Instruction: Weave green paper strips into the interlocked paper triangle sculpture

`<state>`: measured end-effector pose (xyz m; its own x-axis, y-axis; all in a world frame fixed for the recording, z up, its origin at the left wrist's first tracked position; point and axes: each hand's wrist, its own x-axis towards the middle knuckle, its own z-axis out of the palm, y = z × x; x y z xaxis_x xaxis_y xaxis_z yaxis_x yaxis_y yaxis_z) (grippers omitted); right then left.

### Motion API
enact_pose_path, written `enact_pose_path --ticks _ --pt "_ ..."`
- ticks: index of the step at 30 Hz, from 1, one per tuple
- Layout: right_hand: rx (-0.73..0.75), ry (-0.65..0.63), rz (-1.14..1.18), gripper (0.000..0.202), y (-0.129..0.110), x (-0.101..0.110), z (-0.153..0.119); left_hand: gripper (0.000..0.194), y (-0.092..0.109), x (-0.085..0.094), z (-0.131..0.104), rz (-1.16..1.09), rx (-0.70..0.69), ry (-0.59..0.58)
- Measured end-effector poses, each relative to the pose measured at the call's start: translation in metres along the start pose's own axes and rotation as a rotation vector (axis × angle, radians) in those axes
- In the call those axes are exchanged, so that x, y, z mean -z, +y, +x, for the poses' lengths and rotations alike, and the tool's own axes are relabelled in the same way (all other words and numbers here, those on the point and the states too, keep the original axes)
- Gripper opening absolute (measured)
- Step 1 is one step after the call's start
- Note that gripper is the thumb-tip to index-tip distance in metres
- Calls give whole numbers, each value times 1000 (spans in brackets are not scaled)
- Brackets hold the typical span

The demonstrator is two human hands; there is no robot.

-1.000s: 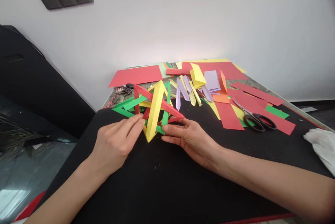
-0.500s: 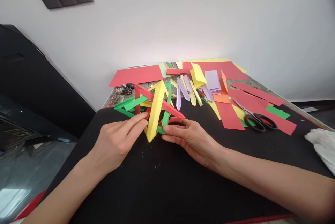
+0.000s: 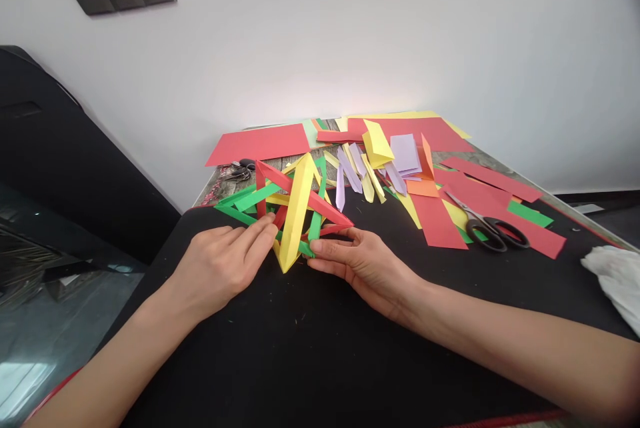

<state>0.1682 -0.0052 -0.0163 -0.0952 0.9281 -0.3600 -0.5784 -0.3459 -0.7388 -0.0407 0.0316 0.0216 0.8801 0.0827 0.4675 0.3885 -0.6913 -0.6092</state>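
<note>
An openwork paper model [image 3: 296,215] of folded red, green and yellow strips, woven through one another into pointed corners, rests on the black mat [image 3: 320,355]. My right hand [image 3: 357,258] pinches a green corner at its lower right between thumb and fingers. On the lower left, my left hand [image 3: 230,268] is closed, its fingers together at the model's inner strips. The left thumb and the ends of some fingers are hidden. A broad yellow strip runs down the front of the model between both hands.
Black-handled scissors [image 3: 487,225] lie on red paper strips at the right. Behind the model are purple folded pieces [image 3: 350,171], a yellow folded paper [image 3: 379,143] and a red sheet [image 3: 260,145]. A small black-handled tool [image 3: 243,168] and a white cloth [image 3: 613,281] are also there.
My left hand has shifted slightly left and its fingers have drawn back a little from the middle of the model. My right hand keeps its pinch on the green corner.
</note>
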Motion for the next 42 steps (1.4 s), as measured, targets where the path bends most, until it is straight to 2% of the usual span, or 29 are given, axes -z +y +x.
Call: enact_pose_path --ticks 10,25,42 --pt "46 -24 48 29 3 2 0 25 -1 3 1 -44 16 -4" --pt "23 -10 -9 33 3 4 2 33 -6 -4 -10 -233 145 23" --pt "11 -17 -34 32 3 5 4 32 -8 -8 -12 -332 138 57"
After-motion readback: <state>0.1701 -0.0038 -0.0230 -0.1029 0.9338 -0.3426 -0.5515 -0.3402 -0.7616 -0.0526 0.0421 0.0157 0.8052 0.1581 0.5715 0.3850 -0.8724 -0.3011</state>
